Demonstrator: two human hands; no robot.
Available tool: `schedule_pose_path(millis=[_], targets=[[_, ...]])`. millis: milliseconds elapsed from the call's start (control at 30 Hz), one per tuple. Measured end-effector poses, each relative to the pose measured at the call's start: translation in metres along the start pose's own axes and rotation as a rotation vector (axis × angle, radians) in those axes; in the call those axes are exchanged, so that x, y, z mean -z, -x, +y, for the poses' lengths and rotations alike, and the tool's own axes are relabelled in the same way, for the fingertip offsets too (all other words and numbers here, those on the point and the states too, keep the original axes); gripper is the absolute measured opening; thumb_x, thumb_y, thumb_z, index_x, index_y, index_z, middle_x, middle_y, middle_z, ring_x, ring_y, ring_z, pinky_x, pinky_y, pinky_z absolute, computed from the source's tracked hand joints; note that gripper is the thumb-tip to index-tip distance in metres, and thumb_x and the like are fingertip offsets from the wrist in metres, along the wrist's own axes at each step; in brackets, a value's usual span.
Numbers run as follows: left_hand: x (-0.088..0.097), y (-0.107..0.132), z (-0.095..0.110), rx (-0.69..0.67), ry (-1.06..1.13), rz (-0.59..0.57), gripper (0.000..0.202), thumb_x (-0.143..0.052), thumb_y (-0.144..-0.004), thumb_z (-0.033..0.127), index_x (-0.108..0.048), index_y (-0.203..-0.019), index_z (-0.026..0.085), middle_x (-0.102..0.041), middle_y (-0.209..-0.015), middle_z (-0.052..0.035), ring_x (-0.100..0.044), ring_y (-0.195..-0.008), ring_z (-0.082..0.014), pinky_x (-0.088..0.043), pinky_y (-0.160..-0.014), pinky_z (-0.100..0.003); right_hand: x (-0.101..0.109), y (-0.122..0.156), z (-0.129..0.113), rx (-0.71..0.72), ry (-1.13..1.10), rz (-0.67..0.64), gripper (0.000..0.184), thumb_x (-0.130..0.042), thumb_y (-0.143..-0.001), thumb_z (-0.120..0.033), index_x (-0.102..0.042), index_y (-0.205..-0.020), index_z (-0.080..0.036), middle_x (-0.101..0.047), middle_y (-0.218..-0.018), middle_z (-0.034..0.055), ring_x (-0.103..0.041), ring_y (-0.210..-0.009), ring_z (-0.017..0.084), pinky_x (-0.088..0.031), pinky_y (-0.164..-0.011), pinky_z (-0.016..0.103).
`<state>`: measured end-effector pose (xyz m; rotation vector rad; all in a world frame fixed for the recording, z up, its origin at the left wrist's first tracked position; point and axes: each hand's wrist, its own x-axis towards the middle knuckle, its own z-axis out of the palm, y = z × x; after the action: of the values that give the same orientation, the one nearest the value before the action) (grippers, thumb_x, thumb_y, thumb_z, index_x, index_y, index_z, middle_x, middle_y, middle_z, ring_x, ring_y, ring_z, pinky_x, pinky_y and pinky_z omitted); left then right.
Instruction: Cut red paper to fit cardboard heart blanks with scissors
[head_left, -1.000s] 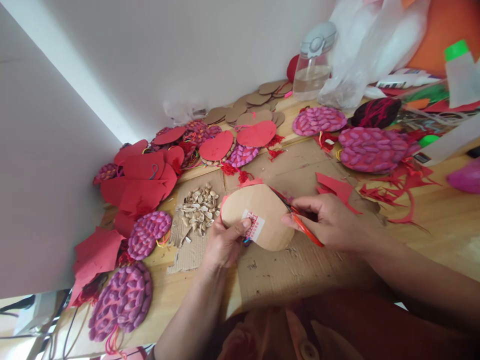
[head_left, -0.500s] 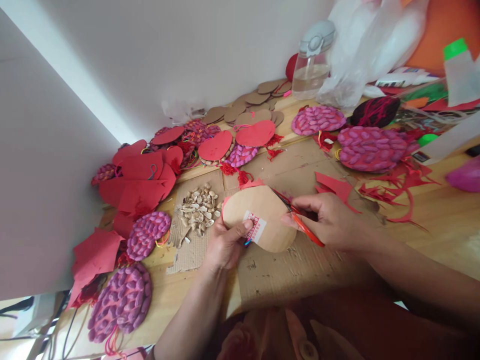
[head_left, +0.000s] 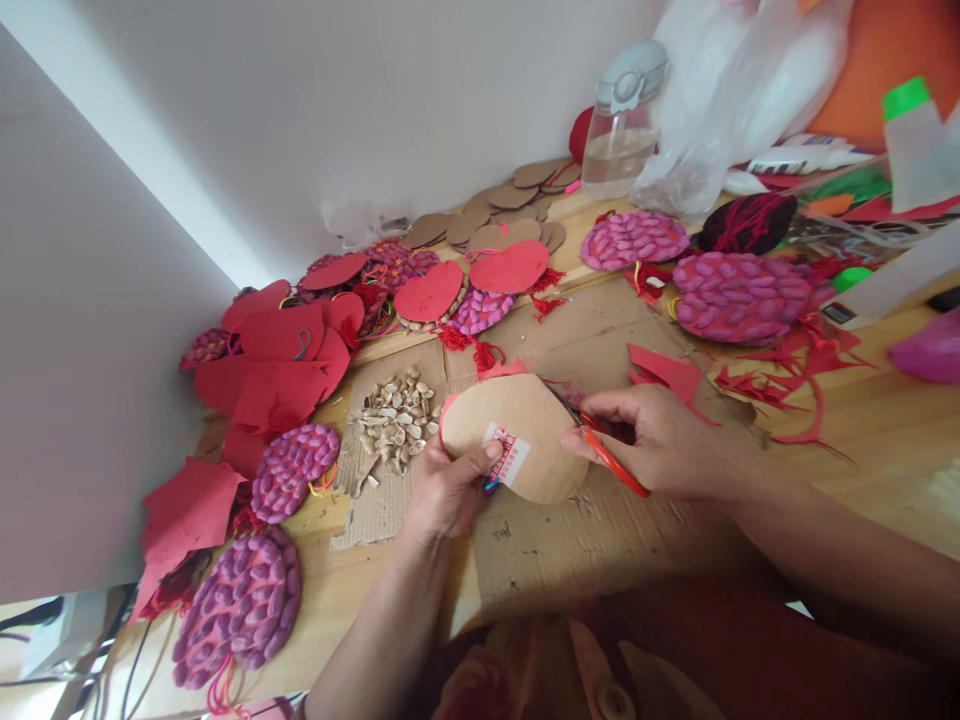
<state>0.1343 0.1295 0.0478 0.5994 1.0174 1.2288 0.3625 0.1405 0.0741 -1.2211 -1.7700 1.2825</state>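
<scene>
My left hand (head_left: 457, 480) grips the lower left of a rounded cardboard piece (head_left: 536, 410), thumb on top over a white label with red print (head_left: 508, 455). Red paper (head_left: 504, 369) shows along the cardboard's far and left edges, and a bit of blue cord pokes out by the thumb. In my right hand (head_left: 649, 440) are scissors with red handles (head_left: 616, 462); their dark blades lie at the cardboard's upper right edge. How far the blades are apart is hard to see. Under both hands is a flat cardboard sheet (head_left: 570, 560).
Pistachio-like shells (head_left: 401, 415) lie left of my hands. Red paper pieces (head_left: 289, 345) and purple shell-covered discs (head_left: 240, 605) line the left side. Red scraps (head_left: 671, 370) lie to the right. At the back are cardboard shapes (head_left: 514, 195), a water bottle (head_left: 622, 130) and a plastic bag (head_left: 712, 100).
Both hands keep nearly the same place and hold. The cardboard piece has turned or shifted very slightly leftward, and the whole view has drifted a little.
</scene>
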Motion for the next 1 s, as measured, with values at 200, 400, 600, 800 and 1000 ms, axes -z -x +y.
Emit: schedule_pose_path(millis=[200,400,600,800,1000], targets=[[0.000,0.000,0.000,-0.002,-0.004,0.016,0.059,-0.093,-0.052,0.015,-0.073,-0.108,0.014,-0.078,-0.087,-0.0077,-0.075,-0.076,-0.0217,-0.061,-0.067,-0.028,0.001,0.001,-0.002,-0.005,-0.008,0.002,0.048,-0.073,-0.081,-0.044,-0.040,-0.056,-0.021,-0.030,-0.055,-0.0064,-0.027,-0.051,0.008,-0.018,-0.044,0.025],[0.002,-0.001,-0.003,-0.008,0.004,-0.002,0.055,-0.092,-0.055,0.015,-0.073,-0.107,0.014,-0.079,-0.091,-0.0087,-0.075,-0.081,-0.0224,-0.062,-0.074,-0.030,0.000,0.001,-0.004,0.004,-0.008,0.021,0.048,-0.071,-0.083,-0.046,-0.040,-0.057,-0.020,-0.030,-0.055,-0.0062,-0.027,-0.052,0.009,-0.018,-0.045,0.025],[0.004,-0.004,-0.004,-0.045,-0.007,-0.009,0.054,-0.093,-0.056,0.016,-0.074,-0.106,0.015,-0.079,-0.093,-0.0094,-0.075,-0.083,-0.0232,-0.062,-0.077,-0.032,-0.001,0.001,-0.004,-0.014,-0.037,0.025,0.048,-0.073,-0.081,-0.047,-0.041,-0.056,-0.020,-0.031,-0.055,-0.0065,-0.027,-0.052,0.008,-0.018,-0.045,0.025],[0.007,-0.007,-0.004,-0.203,-0.071,-0.024,0.041,-0.092,-0.059,0.021,-0.077,-0.097,0.017,-0.079,-0.093,-0.0090,-0.075,-0.085,-0.0223,-0.060,-0.082,-0.033,0.001,-0.001,-0.009,-0.062,-0.222,0.177,0.035,-0.079,-0.076,-0.047,-0.057,-0.066,-0.021,-0.043,-0.057,-0.0046,-0.040,-0.054,0.010,-0.031,-0.047,0.024],[0.010,-0.005,-0.001,-0.499,-0.357,0.051,0.018,-0.088,-0.067,0.024,-0.077,-0.081,0.019,-0.076,-0.081,-0.0039,-0.072,-0.078,-0.0192,-0.058,-0.080,-0.032,-0.001,0.000,-0.012,0.001,-0.309,0.301,0.029,-0.088,-0.065,-0.036,-0.070,-0.083,-0.021,-0.058,-0.071,-0.0019,-0.050,-0.058,0.011,-0.039,-0.050,0.024]])
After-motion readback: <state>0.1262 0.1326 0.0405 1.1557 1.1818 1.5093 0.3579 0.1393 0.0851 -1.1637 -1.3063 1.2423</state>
